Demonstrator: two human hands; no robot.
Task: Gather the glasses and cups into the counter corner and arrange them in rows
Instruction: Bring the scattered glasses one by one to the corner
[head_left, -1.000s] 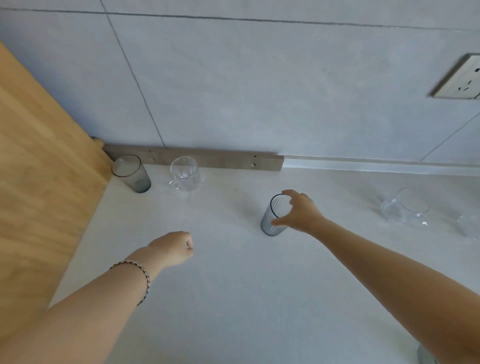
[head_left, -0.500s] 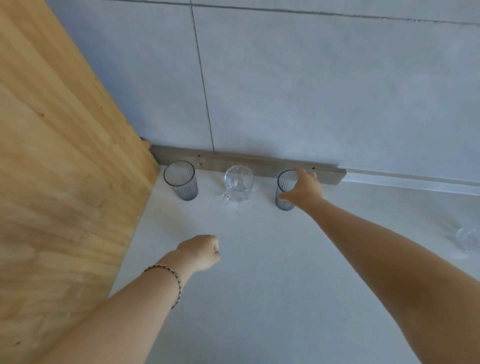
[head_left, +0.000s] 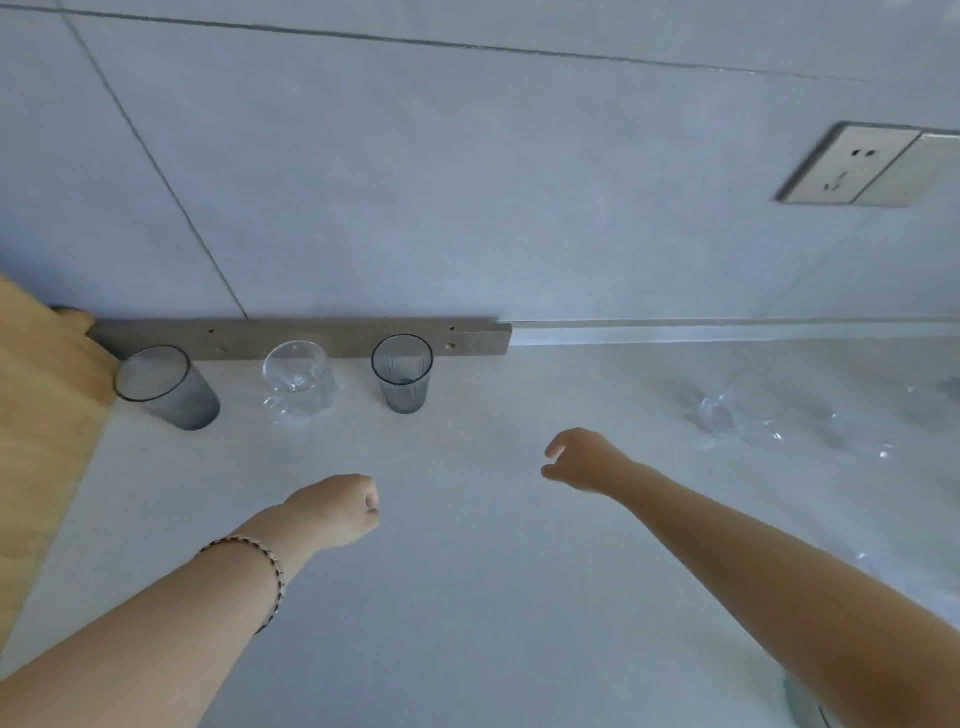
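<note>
- Three drinking vessels stand upright in a row along the back of the pale tabletop, in its left corner and just in front of a grey-brown wooden strip at the foot of the wall.
- Leftmost is a smoky grey tumbler, close beside the light wooden side panel that closes off the corner.
- In the middle is a clear glass cup; it stands apart from both neighbours.
- Rightmost in the row is a second grey tumbler, ribbed on its lower part, with nothing touching it.
- Well to the right, near the back edge, lies a cluster of clear glassware, too blurred to count or tell its shapes.
- The left hand hangs over the tabletop in front of the row, fingers curled into a fist with nothing in it; a beaded bracelet circles the wrist.
- The right hand is in the air to the right of the row, fingers relaxed and slightly bent, empty, and clear of every glass.
- A wall socket sits on the grey tiled wall at upper right.
</note>
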